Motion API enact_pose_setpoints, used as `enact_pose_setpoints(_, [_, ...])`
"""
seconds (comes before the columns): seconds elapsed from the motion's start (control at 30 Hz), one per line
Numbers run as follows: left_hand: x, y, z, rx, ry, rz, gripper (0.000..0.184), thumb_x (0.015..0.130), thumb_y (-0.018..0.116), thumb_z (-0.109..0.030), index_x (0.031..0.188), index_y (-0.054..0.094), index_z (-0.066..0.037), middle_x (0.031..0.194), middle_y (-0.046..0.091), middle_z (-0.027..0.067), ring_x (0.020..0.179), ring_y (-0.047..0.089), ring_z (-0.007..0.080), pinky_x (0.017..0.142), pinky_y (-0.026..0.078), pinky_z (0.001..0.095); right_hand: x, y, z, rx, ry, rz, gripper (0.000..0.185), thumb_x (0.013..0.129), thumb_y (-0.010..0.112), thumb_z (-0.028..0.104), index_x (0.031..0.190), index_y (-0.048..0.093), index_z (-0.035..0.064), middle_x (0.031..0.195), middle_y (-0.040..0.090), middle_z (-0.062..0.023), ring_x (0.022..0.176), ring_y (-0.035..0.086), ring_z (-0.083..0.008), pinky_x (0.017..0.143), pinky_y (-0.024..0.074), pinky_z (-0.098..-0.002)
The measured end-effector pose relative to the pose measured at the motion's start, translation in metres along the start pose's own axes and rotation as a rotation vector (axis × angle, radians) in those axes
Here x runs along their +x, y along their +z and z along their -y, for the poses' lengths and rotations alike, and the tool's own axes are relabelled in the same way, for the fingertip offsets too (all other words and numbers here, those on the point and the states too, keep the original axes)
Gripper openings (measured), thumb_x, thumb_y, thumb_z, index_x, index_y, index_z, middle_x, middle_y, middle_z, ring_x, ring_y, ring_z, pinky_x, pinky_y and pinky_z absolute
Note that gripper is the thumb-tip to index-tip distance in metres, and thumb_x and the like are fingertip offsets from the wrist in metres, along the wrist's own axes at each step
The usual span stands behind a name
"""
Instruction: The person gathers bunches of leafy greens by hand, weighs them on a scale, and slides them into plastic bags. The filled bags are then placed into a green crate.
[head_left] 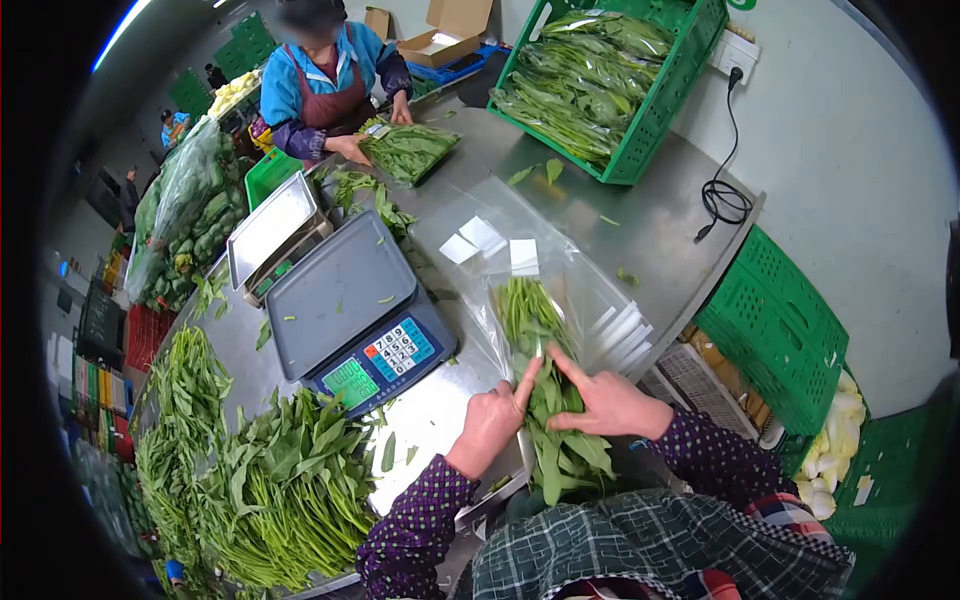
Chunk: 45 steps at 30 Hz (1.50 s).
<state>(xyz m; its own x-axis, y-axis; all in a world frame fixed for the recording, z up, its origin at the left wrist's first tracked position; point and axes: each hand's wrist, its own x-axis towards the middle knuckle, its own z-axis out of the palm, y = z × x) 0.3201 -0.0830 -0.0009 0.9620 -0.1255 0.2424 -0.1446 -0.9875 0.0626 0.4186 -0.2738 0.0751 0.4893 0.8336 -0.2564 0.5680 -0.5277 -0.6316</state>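
Observation:
A bunch of leafy greens (565, 425) lies with its stems inside a clear plastic bag (487, 300) and its leaves towards me. My left hand (492, 420) is at the left side of the bunch, index finger stretched towards the bag's edge and the other fingers curled; what they hold, if anything, is hidden. On the right side, my right hand (610, 402) rests on the leaves with thumb and index finger spread. White labels (524, 257) lie on the bags just beyond the stems.
A blue scale (345, 290) stands left of the bag, with loose greens (280, 480) nearer me. Across the table, a co-worker (325, 90) holds a bagged bunch (408, 152). A green crate (640, 130) of bagged greens and a black cable (725, 200) are at the right.

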Motion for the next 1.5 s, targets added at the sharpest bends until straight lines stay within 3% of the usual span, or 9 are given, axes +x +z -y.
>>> enact_pose_setpoints(0.47, [0.002, -0.019, 0.001, -0.068, -0.071, 0.133, 0.074, 0.072, 0.057, -0.006, 0.143, 0.038, -0.014, 0.067, 0.058, 0.011, 0.051, 0.061, 0.0258, 0.047, 0.049, 0.037, -0.004, 0.002, -0.023, -0.041, 0.135, -0.028, 0.073, 0.081, 0.065, 0.051, 0.139, 0.044, 0.0122, 0.062, 0.058, -0.0202, 0.06, 0.06, -0.0392, 0.06, 0.048, -0.0431])
enact_pose_setpoints(0.57, [0.002, -0.006, -0.003, -0.037, -0.049, 0.117, 0.073, 0.069, 0.061, -0.009, 0.14, 0.044, -0.014, 0.07, 0.057, 0.0103, 0.05, 0.059, 0.0261, 0.045, 0.046, 0.0371, 0.006, -0.009, -0.031, 0.08, -0.077, -0.54, 0.047, 0.083, 0.064, 0.046, 0.113, 0.066, 0.0109, 0.073, 0.063, -0.0133, 0.063, 0.062, -0.0309, 0.058, 0.0482, -0.0389])
enact_pose_setpoints(0.77, [0.011, 0.003, -0.015, 0.026, -0.102, 0.177, 0.068, 0.07, 0.062, -0.014, 0.137, 0.048, -0.015, 0.071, 0.057, 0.0098, 0.052, 0.06, 0.0253, 0.045, 0.046, 0.0369, 0.109, 0.005, -0.093, -0.387, -0.208, -0.688, 0.046, 0.09, 0.054, 0.043, 0.12, 0.06, 0.0077, 0.122, 0.057, -0.015, 0.113, 0.053, -0.0323, 0.092, 0.0412, -0.0404])
enact_pose_setpoints(0.83, [0.009, -0.002, -0.014, 0.05, -0.094, 0.149, 0.068, 0.07, 0.063, -0.017, 0.137, 0.048, -0.017, 0.075, 0.058, 0.0105, 0.053, 0.06, 0.0253, 0.045, 0.046, 0.0365, 0.115, 0.014, -0.094, -0.336, 0.174, -0.204, 0.047, 0.093, 0.049, 0.039, 0.127, 0.054, 0.0053, 0.138, 0.044, -0.0161, 0.127, 0.04, -0.0329, 0.102, 0.0319, -0.0425])
enact_pose_setpoints(1.07, [-0.009, 0.019, -0.004, -0.408, -0.3, -0.055, 0.058, 0.077, 0.064, -0.01, 0.132, 0.053, -0.02, 0.139, 0.041, 0.0232, 0.066, 0.063, 0.0253, 0.061, 0.054, 0.0348, 0.076, 0.018, -0.11, -0.131, 0.019, -0.566, 0.043, 0.093, 0.05, 0.029, 0.129, 0.051, 0.0055, 0.135, 0.046, -0.0182, 0.122, 0.046, -0.0333, 0.099, 0.0387, -0.043])
enact_pose_setpoints(1.23, [-0.03, 0.043, 0.006, -0.586, -0.262, -0.368, 0.051, 0.073, 0.059, 0.009, 0.12, 0.063, -0.009, 0.137, 0.046, 0.0221, 0.066, 0.061, 0.0232, 0.063, 0.054, 0.0326, 0.016, 0.029, -0.117, 0.56, 0.463, -0.412, 0.042, 0.096, 0.046, 0.018, 0.133, 0.044, -0.0006, 0.136, 0.045, -0.0206, 0.127, 0.045, -0.026, 0.105, 0.0355, -0.0352])
enact_pose_setpoints(1.33, [-0.026, 0.07, 0.011, -0.594, -0.289, -0.477, 0.037, 0.078, 0.061, 0.005, 0.115, 0.062, -0.001, 0.136, 0.045, 0.0219, 0.065, 0.059, 0.0252, 0.064, 0.052, 0.0327, 0.001, 0.087, -0.109, 0.819, 0.112, -0.351, 0.049, 0.098, 0.041, 0.012, 0.141, 0.027, -0.0061, 0.144, 0.035, -0.0229, 0.137, 0.031, -0.0262, 0.112, 0.0243, -0.0324])
enact_pose_setpoints(1.4, [-0.017, 0.072, 0.003, -0.89, -0.78, -0.479, 0.019, 0.088, 0.061, -0.009, 0.099, 0.063, 0.006, 0.11, 0.061, 0.0158, 0.06, 0.055, 0.0194, 0.061, 0.049, 0.03, -0.004, 0.098, -0.093, 0.699, 0.157, -0.326, 0.055, 0.097, 0.041, 0.009, 0.145, 0.017, -0.0059, 0.15, 0.024, -0.0254, 0.143, 0.018, -0.0275, 0.115, 0.0165, -0.0327])
enact_pose_setpoints(1.5, [-0.027, 0.084, 0.015, -1.28, -0.952, -0.225, 0.031, 0.094, 0.057, -0.023, 0.087, 0.064, 0.006, 0.076, 0.06, 0.0048, 0.059, 0.047, 0.0097, 0.056, 0.043, 0.0257, -0.013, 0.087, -0.07, 0.689, 0.234, -0.305, 0.062, 0.094, 0.048, 0.011, 0.145, 0.017, -0.0057, 0.108, 0.06, -0.0243, 0.098, 0.06, -0.0297, 0.089, 0.045, -0.0333])
